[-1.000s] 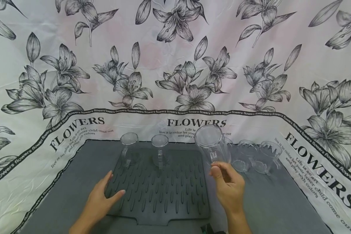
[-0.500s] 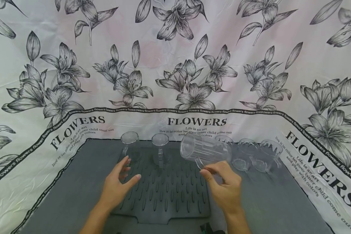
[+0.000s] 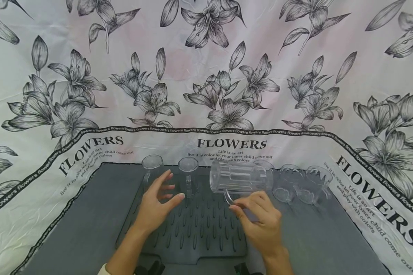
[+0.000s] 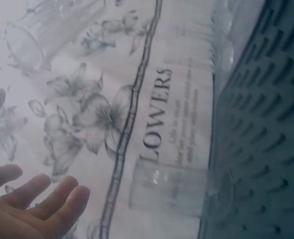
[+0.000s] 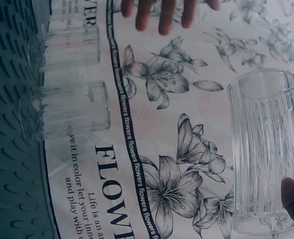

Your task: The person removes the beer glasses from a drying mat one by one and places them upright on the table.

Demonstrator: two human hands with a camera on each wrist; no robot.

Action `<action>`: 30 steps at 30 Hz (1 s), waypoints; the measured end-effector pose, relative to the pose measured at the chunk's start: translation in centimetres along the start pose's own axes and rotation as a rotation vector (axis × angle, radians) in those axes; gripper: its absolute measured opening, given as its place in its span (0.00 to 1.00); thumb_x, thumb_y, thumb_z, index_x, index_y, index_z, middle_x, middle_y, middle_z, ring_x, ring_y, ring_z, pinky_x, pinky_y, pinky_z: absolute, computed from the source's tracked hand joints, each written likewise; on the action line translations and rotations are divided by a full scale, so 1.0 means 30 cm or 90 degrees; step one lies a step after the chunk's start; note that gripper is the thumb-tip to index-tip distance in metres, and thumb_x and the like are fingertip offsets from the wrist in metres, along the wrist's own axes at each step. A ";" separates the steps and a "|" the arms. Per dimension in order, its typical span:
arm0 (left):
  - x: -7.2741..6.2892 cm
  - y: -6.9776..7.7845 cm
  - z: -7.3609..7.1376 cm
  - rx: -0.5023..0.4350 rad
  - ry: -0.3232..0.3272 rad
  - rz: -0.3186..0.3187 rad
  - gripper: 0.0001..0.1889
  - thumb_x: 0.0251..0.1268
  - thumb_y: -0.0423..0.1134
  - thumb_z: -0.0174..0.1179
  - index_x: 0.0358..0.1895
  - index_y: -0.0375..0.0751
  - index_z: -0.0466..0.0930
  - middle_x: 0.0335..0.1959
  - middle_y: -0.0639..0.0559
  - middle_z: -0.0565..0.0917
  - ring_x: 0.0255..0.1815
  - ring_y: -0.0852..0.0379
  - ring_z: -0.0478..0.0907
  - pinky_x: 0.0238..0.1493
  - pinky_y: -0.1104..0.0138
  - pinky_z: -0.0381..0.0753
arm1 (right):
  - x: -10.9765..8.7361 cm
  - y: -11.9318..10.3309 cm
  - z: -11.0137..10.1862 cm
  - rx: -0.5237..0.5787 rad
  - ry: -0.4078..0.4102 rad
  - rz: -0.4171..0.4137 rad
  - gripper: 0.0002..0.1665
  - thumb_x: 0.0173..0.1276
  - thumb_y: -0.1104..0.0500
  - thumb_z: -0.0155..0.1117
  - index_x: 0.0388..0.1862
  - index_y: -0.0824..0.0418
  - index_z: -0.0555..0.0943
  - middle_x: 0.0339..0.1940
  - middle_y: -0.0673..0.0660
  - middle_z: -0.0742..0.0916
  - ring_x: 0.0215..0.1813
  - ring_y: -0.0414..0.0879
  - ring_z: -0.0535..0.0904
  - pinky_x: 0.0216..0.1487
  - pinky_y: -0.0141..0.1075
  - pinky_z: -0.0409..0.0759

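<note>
Nearest, at btm edge of head view: dark objects (image 3: 155,268), cut off by the frame, can't tell what. Pale sleeve (image 3: 104,270) at L forearm. Just past, a dark ribbed mat (image 3: 192,252) lies flat on the grey bench (image 3: 323,244), tab twd the person.

R hand (image 3: 261,221), by the mat's R side, pinches the handle (image 3: 228,196) of a clear glass mug (image 3: 241,177) b/w thumb & index. Mug is up in the air on its side, approx. horiz., body just beyond & above the R fingertips, handle pointing down twd the person. One end faces L; can't tell if mouth or base. L hand (image 3: 156,206) is over the mat, fingers spread, thumb apart, tips away from the held mug w/ a clear gap b/w.

Farther: two glass mugs (image 3: 188,165) stand on the far part of the mat, L one partly hidden behind L hand. To the R, three clear glasses (image 3: 289,183) in a row on the bench, one partly behind the held mug.

Bkgd: white cloth (image 3: 213,57) w/ b&w lilies, "FLOWERS" lettering, dark border strip.
</note>
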State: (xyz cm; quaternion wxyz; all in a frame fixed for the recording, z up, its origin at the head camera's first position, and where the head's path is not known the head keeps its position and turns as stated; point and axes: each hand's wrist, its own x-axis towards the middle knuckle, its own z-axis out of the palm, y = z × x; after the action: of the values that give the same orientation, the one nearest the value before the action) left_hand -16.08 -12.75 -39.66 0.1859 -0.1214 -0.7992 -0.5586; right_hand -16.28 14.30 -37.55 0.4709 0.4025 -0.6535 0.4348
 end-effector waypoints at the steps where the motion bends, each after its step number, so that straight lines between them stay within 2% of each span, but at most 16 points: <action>1: 0.005 0.009 0.005 -0.009 -0.003 -0.002 0.39 0.60 0.41 0.69 0.74 0.48 0.60 0.68 0.46 0.68 0.58 0.48 0.74 0.51 0.53 0.78 | 0.003 -0.001 0.001 0.001 0.001 -0.005 0.12 0.64 0.56 0.70 0.27 0.64 0.85 0.23 0.52 0.83 0.29 0.47 0.74 0.33 0.31 0.74; 9: 0.051 0.083 0.047 -0.068 -0.031 -0.004 0.39 0.61 0.40 0.68 0.74 0.50 0.59 0.69 0.46 0.66 0.59 0.48 0.74 0.52 0.52 0.78 | 0.012 -0.003 0.013 0.004 0.004 -0.038 0.11 0.63 0.58 0.71 0.26 0.65 0.85 0.22 0.53 0.83 0.28 0.49 0.74 0.34 0.33 0.73; 13: 0.080 0.124 0.073 -0.080 -0.053 0.013 0.40 0.61 0.42 0.68 0.75 0.51 0.57 0.70 0.49 0.65 0.60 0.49 0.73 0.52 0.55 0.77 | 0.002 0.000 0.016 0.000 -0.010 -0.035 0.11 0.62 0.57 0.71 0.27 0.64 0.86 0.23 0.52 0.83 0.29 0.49 0.74 0.34 0.33 0.73; 18: 0.108 0.165 0.098 -0.095 -0.070 0.029 0.42 0.60 0.45 0.68 0.76 0.53 0.57 0.70 0.51 0.65 0.59 0.50 0.73 0.51 0.52 0.78 | -0.009 0.006 0.017 -0.010 -0.025 -0.026 0.11 0.63 0.56 0.70 0.27 0.63 0.86 0.24 0.51 0.83 0.29 0.48 0.73 0.35 0.33 0.72; 24: 0.123 0.180 0.115 -0.081 -0.098 0.033 0.42 0.59 0.46 0.68 0.76 0.52 0.56 0.71 0.50 0.64 0.60 0.49 0.73 0.53 0.48 0.76 | -0.009 0.003 0.022 -0.012 -0.040 -0.035 0.12 0.64 0.56 0.69 0.26 0.62 0.86 0.26 0.52 0.85 0.30 0.48 0.73 0.35 0.32 0.72; 30: 0.133 0.185 0.120 -0.076 -0.119 0.041 0.42 0.59 0.49 0.67 0.75 0.53 0.57 0.69 0.49 0.65 0.57 0.45 0.73 0.53 0.53 0.77 | 0.001 -0.015 0.035 0.003 -0.054 -0.055 0.13 0.65 0.56 0.68 0.26 0.63 0.85 0.25 0.52 0.85 0.30 0.47 0.73 0.34 0.31 0.72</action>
State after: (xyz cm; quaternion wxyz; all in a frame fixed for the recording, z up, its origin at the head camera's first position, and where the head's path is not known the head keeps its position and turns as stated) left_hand -18.02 -7.50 -34.34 0.1207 -0.2094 -0.7738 -0.5855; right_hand -16.16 13.18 -37.61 0.4602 0.4493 -0.6539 0.3986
